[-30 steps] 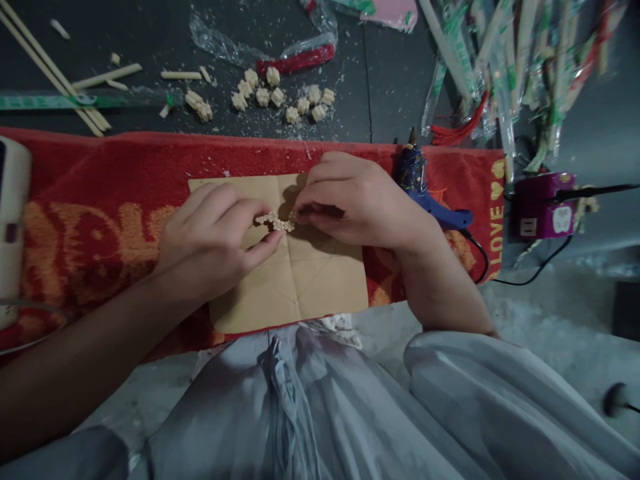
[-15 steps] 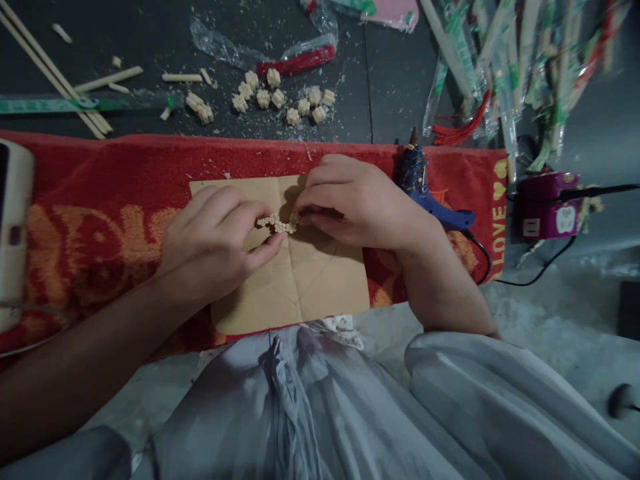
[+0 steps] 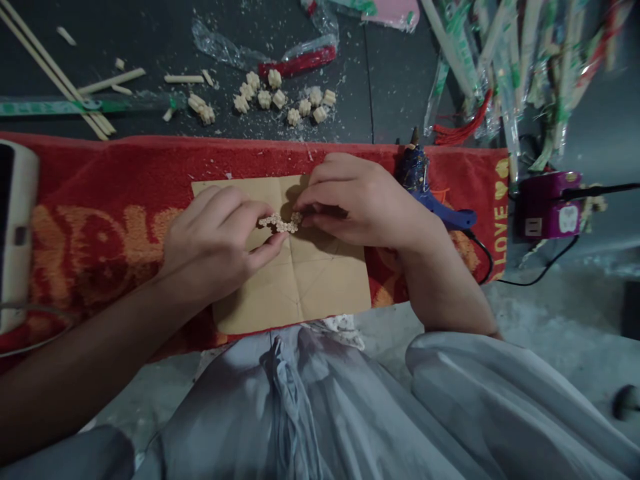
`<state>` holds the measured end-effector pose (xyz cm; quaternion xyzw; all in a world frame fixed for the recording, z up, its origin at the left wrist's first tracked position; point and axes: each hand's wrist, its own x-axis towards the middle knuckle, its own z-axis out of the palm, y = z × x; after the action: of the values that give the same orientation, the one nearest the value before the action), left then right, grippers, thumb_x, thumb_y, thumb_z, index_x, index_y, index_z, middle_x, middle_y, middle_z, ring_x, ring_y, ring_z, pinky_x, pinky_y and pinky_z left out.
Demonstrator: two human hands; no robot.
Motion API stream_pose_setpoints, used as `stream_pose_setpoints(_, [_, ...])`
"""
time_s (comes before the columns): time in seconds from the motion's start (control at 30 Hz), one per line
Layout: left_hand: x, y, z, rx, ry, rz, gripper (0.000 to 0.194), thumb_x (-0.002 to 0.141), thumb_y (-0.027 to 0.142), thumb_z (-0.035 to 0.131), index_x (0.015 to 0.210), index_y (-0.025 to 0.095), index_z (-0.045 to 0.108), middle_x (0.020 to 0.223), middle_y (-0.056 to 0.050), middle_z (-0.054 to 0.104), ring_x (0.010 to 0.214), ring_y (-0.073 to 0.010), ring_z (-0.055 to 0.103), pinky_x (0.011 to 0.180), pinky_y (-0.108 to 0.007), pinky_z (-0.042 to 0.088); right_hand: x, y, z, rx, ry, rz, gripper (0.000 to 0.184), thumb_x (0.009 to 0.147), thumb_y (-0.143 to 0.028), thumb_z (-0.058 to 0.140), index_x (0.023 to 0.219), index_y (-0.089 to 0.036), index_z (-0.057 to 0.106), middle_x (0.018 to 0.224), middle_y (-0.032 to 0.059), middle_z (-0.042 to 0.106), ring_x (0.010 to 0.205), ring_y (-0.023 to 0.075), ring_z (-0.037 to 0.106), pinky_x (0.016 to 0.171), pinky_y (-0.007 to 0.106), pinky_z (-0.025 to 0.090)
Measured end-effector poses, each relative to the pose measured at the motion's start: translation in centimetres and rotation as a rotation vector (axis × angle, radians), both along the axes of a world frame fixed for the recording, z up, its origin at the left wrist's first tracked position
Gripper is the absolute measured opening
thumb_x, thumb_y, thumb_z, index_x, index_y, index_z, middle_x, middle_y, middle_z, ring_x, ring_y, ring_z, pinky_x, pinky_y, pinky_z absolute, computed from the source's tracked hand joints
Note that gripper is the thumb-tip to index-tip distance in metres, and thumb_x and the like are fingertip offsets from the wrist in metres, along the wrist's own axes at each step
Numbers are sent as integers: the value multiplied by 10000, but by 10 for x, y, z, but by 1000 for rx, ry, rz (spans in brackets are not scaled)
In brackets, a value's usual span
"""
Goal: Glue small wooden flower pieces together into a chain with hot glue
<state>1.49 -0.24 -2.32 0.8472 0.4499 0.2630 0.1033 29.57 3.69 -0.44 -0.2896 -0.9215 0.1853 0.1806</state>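
A small pale cluster of glued wooden pieces (image 3: 280, 223) is held over a creased brown paper sheet (image 3: 310, 280). My left hand (image 3: 220, 240) pinches its left end with thumb and fingers closed. My right hand (image 3: 360, 200) pinches the right end, fingers curled together. The paper lies on a red and orange towel (image 3: 100, 207). A blue hot glue gun (image 3: 425, 190) rests on the towel just right of my right hand.
Several small wooden flower-like pieces (image 3: 280, 100) and cut stick bits lie on the dark floor beyond the towel, with long sticks (image 3: 55, 77) at far left. Wrapped chopsticks (image 3: 505, 60) pile up at top right. A purple power strip (image 3: 545, 203) sits right; a white device (image 3: 17, 227) left.
The view has shifted very slightly. Both hands stay pinched on the wooden cluster in the same place.
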Motion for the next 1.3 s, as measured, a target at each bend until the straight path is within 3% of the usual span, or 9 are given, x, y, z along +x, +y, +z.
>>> stream_pose_setpoints(0.6, [1,0,-1,67,28,-27,183,1153,473,688,1117,316,776,1020,-22,824,981,-265,787,848,-416,619,-8,2,-2,75,29,41,280,1181,-185,515,1119,-165,788,976,37,728,961,186,672,882,340,550])
stream_pose_setpoints(0.87, [1,1,-1,72,37,-27,235,1158,481,683,1122,279,798,987,-15,813,966,-260,788,828,-396,594,-8,3,1,57,-48,48,277,1154,-166,537,1108,-247,797,985,25,772,988,184,670,926,322,574])
stream_pose_setpoints(1.03, [1,0,-3,11,-14,-10,154,1154,467,690,1152,342,780,1010,-19,812,1010,-270,795,882,-426,620,-8,1,0,73,45,28,289,1156,-157,514,1103,-198,796,974,33,763,973,199,709,891,346,584])
stream_pose_setpoints(1.17, [1,2,-3,29,-66,-7,177,1111,487,749,1072,316,774,963,-6,805,954,-272,774,868,-421,598,-5,1,0,32,75,-11,241,1133,-189,574,1149,-238,809,1049,39,810,997,207,743,919,345,606])
stream_pose_setpoints(1.3, [1,3,-2,40,-103,-8,195,1104,479,754,1036,297,778,916,-9,785,912,-266,752,847,-412,582,-5,2,0,49,104,15,240,1127,-168,580,1184,-189,812,1058,55,813,1000,207,745,908,343,609])
